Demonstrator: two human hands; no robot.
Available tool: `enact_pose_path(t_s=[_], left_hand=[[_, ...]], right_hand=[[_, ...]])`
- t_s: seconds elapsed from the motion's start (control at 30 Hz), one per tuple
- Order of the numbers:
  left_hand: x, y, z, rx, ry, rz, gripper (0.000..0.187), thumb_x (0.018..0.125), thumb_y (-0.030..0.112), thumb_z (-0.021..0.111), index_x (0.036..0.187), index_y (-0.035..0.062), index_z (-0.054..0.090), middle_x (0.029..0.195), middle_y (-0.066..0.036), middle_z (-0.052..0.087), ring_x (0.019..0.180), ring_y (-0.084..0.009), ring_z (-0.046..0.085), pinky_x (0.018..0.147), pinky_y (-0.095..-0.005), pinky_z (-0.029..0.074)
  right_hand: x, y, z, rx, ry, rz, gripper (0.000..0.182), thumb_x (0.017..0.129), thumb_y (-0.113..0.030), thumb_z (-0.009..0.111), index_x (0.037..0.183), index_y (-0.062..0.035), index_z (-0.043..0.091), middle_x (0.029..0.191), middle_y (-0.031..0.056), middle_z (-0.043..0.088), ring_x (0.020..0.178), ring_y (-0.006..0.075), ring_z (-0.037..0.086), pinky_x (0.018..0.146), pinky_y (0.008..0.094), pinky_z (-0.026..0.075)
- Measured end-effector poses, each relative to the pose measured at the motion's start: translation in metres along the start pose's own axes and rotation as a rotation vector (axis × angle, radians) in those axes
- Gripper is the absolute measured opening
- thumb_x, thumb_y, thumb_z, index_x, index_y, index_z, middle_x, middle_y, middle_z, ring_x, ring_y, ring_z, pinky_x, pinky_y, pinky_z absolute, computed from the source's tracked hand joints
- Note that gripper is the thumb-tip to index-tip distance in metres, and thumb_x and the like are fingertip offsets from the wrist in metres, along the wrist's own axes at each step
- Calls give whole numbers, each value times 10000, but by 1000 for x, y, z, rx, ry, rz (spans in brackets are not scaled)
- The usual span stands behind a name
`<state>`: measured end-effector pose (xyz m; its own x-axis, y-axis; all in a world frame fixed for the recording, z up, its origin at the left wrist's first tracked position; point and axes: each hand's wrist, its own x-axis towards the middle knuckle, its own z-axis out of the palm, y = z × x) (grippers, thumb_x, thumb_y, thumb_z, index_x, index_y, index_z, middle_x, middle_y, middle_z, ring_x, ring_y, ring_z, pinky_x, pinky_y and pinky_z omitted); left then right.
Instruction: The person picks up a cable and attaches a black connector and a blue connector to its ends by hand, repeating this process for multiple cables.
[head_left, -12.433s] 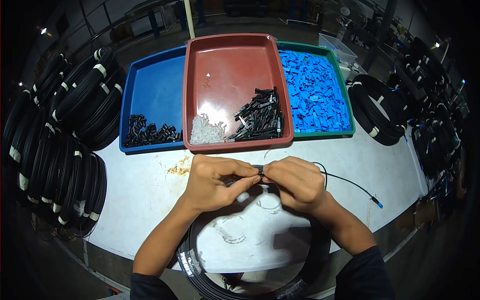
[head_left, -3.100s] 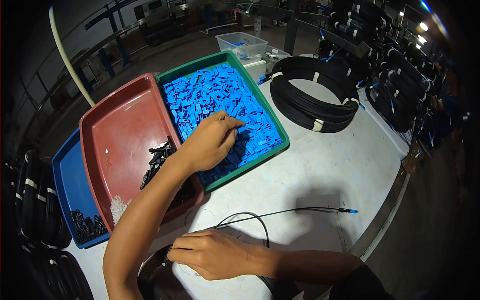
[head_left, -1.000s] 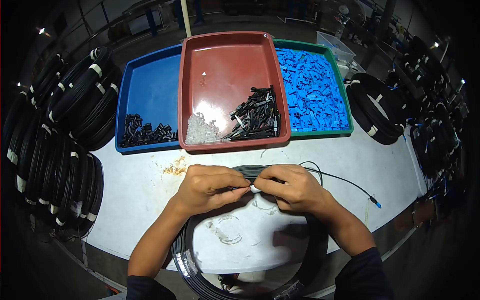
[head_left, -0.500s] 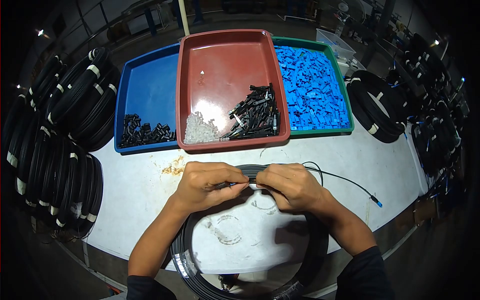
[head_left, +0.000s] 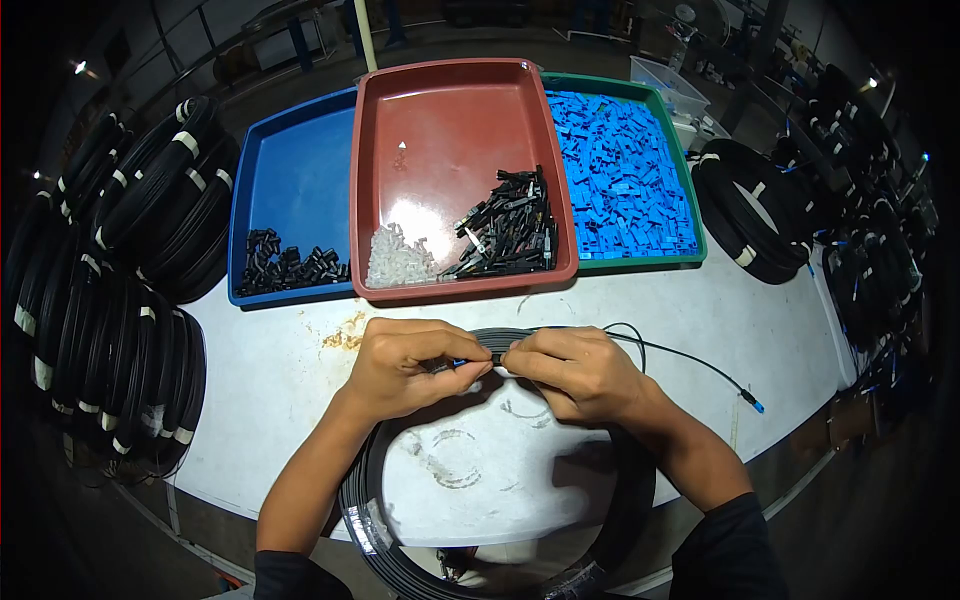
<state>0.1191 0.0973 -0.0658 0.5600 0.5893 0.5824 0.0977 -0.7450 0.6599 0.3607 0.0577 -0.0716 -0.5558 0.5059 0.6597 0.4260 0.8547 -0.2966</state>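
Note:
My left hand (head_left: 415,365) pinches a small dark piece with a bit of blue (head_left: 459,362) showing between its fingers. My right hand (head_left: 572,372) is closed, its fingertips meeting the left ones; its grip seems to be on the black cable end, mostly hidden by the fingers. Both hands are over the top of a large black cable coil (head_left: 640,490), bound with clear tape. From the coil a loose black cable (head_left: 690,358) runs right and ends in a blue-tipped connector (head_left: 752,402).
Behind the hands stand a blue tray (head_left: 300,180) with black parts, a red tray (head_left: 455,130) with clear and black parts, and a green tray (head_left: 690,215) full of blue pieces. Cable coils are piled left (head_left: 120,350) and right (head_left: 750,210).
Both hands have shifted very slightly to the left, fingertips still together. A little more blue shows at my left fingers.

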Motion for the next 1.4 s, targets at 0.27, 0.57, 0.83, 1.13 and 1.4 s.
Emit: enact_pose_path(t_s=[0.27,0.57,0.83,1.13,1.4], left_hand=[[-1,0,1,9,19,-8,125,787,25,839,902,9,791,852,-101,778,673,-144,727,576,-256,570],[-6,-8,-1,-261,104,-182,230,797,11,842,1004,-35,753,895,-128,776,790,-171,762,702,-284,620],[-7,-17,-2,-521,232,-174,221,750,-105,838,924,-80,704,990,-199,737,893,-223,762,806,-304,642],[-3,-9,-4,-348,159,-181,210,799,-64,809,1002,-56,757,1078,-163,724,917,-216,756,817,-295,631],[-4,-1,-3,-220,137,-221,182,798,-40,823,975,-32,779,910,-143,783,812,-160,760,755,-272,628]], right_hand=[[0,0,-1,12,21,-21,333,707,57,680,1034,-4,702,894,100,679,756,271,689,677,367,579],[1,-2,-3,5,45,6,335,697,65,692,1023,-8,708,923,112,688,785,281,701,691,366,586],[2,-1,-3,-3,102,19,320,696,64,705,1008,-9,703,944,123,685,792,299,693,703,383,580],[2,1,-1,-28,156,15,338,676,76,712,1004,-7,703,949,128,672,788,297,683,706,383,570],[3,1,-2,-55,160,-8,348,667,85,708,1003,-4,703,947,132,668,779,294,677,694,379,562]])
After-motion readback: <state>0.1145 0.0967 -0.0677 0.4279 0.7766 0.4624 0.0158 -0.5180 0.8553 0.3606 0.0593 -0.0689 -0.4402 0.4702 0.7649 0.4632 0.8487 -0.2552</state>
